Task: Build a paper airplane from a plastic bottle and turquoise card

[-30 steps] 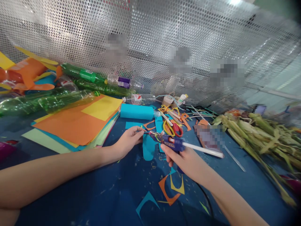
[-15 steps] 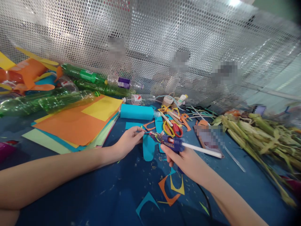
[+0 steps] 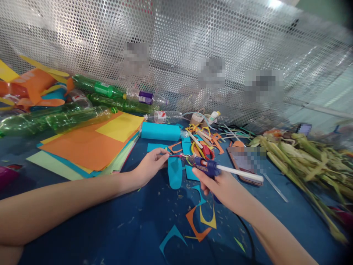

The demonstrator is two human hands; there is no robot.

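My right hand (image 3: pixel 220 184) is wrapped round a dark blue glue gun (image 3: pixel 205 166), with a long white glue stick (image 3: pixel 242 173) jutting from its back. Its nozzle points left, towards my left hand (image 3: pixel 153 163). The fingers of that hand pinch the upper edge of a blue rounded paper cutout (image 3: pixel 175 175), which hangs down just above the table. A thin reddish strip shows between my left fingertips and the nozzle; I cannot tell what it is. Behind lies a bottle wrapped in blue paper (image 3: pixel 160 131).
Coloured paper sheets (image 3: pixel 85 151) are stacked at left, with green plastic bottles (image 3: pixel 79 117) behind. Scissors (image 3: pixel 208 151) lie among paper scraps, beside a phone (image 3: pixel 245 165). Corn husks (image 3: pixel 303 158) fill the right. A perforated metal screen (image 3: pixel 176 48) stands at the back; a black cord (image 3: pixel 249 235) trails below.
My right hand has drawn the glue gun slightly to the right, away from my left fingertips. My left hand has barely moved, and more of the blue cutout now shows.
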